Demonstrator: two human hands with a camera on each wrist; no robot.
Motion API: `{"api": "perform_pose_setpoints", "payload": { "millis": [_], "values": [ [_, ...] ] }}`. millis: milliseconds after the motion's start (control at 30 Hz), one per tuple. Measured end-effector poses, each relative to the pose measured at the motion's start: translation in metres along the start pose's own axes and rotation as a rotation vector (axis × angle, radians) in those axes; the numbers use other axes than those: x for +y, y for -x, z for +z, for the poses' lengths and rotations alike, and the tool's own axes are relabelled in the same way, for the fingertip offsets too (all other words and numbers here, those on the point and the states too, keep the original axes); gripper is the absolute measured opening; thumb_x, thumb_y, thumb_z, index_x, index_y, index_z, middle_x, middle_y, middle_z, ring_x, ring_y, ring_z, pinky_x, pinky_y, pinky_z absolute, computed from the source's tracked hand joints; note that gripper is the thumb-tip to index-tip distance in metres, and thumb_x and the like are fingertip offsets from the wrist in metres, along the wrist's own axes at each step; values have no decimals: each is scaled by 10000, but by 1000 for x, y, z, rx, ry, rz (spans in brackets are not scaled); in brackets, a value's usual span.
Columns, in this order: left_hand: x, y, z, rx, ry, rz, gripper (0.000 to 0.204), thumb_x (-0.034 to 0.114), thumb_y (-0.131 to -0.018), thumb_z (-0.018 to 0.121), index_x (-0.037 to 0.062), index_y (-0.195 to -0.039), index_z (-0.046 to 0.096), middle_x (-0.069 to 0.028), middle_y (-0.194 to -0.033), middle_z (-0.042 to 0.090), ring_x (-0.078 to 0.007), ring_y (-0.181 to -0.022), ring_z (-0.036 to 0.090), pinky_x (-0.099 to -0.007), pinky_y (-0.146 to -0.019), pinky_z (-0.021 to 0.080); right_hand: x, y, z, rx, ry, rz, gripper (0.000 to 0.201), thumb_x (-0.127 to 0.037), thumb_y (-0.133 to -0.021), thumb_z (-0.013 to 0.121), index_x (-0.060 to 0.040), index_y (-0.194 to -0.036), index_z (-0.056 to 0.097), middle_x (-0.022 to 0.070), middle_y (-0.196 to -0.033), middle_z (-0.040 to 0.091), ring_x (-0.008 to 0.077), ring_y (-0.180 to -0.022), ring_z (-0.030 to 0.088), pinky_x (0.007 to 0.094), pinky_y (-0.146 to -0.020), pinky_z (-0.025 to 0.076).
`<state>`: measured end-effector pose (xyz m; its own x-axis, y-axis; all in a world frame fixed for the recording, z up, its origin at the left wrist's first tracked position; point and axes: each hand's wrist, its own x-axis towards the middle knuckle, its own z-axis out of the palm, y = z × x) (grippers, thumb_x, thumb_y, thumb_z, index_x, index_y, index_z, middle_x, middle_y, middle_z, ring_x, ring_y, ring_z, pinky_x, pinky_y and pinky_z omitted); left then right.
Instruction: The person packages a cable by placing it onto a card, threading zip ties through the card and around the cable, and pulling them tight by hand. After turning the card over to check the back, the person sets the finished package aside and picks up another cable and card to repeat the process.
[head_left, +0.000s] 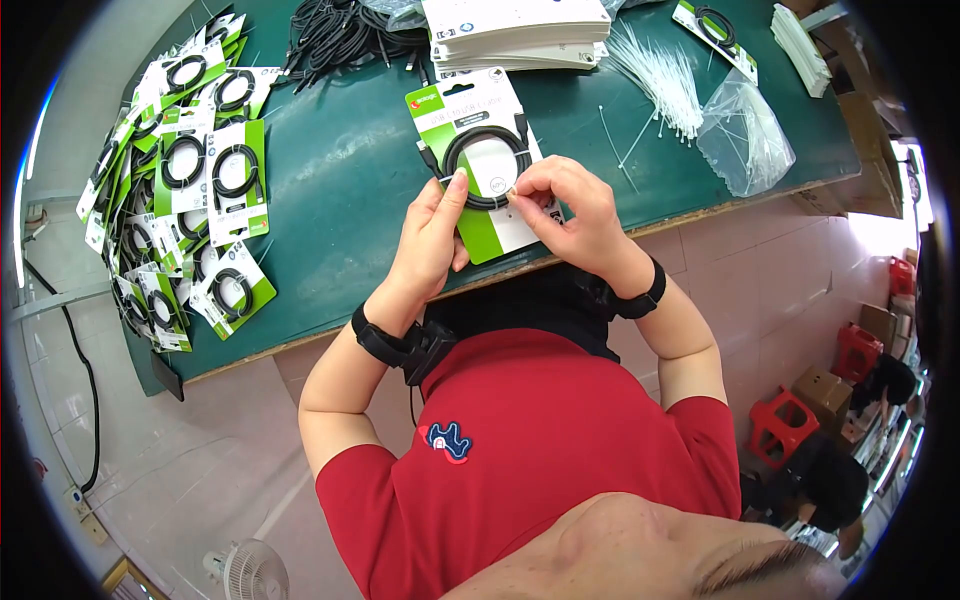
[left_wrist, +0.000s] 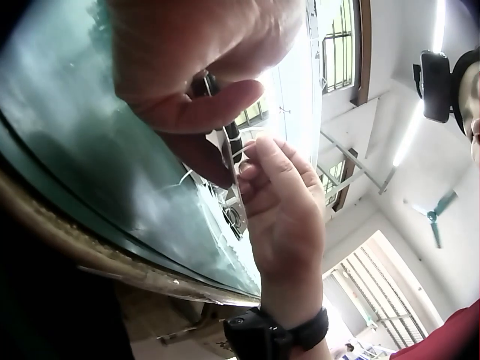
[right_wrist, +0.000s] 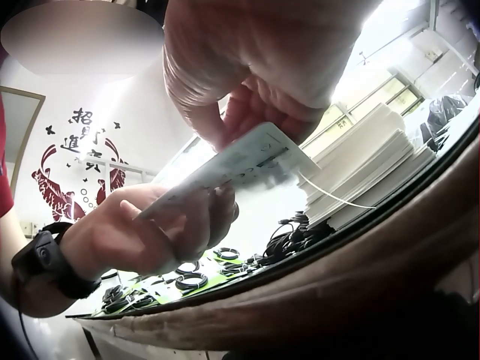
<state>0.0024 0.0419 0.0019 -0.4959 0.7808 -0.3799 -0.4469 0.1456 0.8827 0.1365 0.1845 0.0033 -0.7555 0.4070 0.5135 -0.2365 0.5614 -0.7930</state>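
Note:
A green and white packaging card with a coiled black cable on its face is held up at the table's front edge. My left hand grips the card's left edge, thumb on the front beside the coil and fingers behind. At the coil's lower right, my right hand pinches a thin white cable tie between thumb and forefinger. Another thin white tie tail sticks out from the card's back in the right wrist view. The cable's two plugs lie on either side of the coil.
Packed cable cards lie heaped at the table's left. Behind the held card are loose black cables and a stack of cards. White cable ties and a clear plastic bag lie to the right.

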Motion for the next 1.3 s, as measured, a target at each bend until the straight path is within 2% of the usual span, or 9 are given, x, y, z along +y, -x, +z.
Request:
{"api": "perform_pose_setpoints", "payload": {
  "millis": [267,500,933,1067,1167,1300],
  "values": [
    [4,-1,2,13,21,8,345,390,-1052,486,48,-1074,524,-37,-856,623,-39,-467,460,-188,-353,340,5,3,0,29,53,-117,186,84,-795,727,-7,-915,618,90,-864,662,159,-720,634,256,-616,518],
    [4,-2,2,32,49,0,338,387,-1051,489,53,-1080,531,-34,-865,621,-36,-492,467,-188,-359,339,10,2,3,100,188,-306,228,95,-766,741,-14,-921,614,107,-875,674,225,-740,661,300,-644,533],
    [2,-4,-2,24,100,-35,331,389,-1045,506,59,-1038,537,-26,-845,605,-38,-508,451,-193,-375,319,11,5,6,84,198,-362,244,96,-752,750,-19,-921,616,101,-875,669,230,-731,657,322,-633,527],
    [1,-3,-3,17,82,-35,336,395,-1041,513,60,-1036,537,-29,-846,605,-43,-513,464,-193,-378,332,7,7,3,31,117,-233,230,82,-759,753,-18,-919,622,98,-877,667,211,-755,658,313,-646,526],
    [-1,-2,-3,27,43,-33,342,399,-1038,519,58,-1042,536,-33,-850,607,-48,-521,476,-193,-382,344,1,4,-2,-20,-20,6,200,68,-780,744,-17,-915,624,99,-909,659,183,-766,644,295,-669,524],
    [0,-3,-3,26,67,-30,345,401,-1035,525,56,-1049,533,-41,-858,608,-57,-543,499,-193,-389,362,-5,-1,-1,-9,-29,26,194,62,-800,732,-14,-950,635,97,-944,647,162,-781,622,274,-673,513]
  ]
}}
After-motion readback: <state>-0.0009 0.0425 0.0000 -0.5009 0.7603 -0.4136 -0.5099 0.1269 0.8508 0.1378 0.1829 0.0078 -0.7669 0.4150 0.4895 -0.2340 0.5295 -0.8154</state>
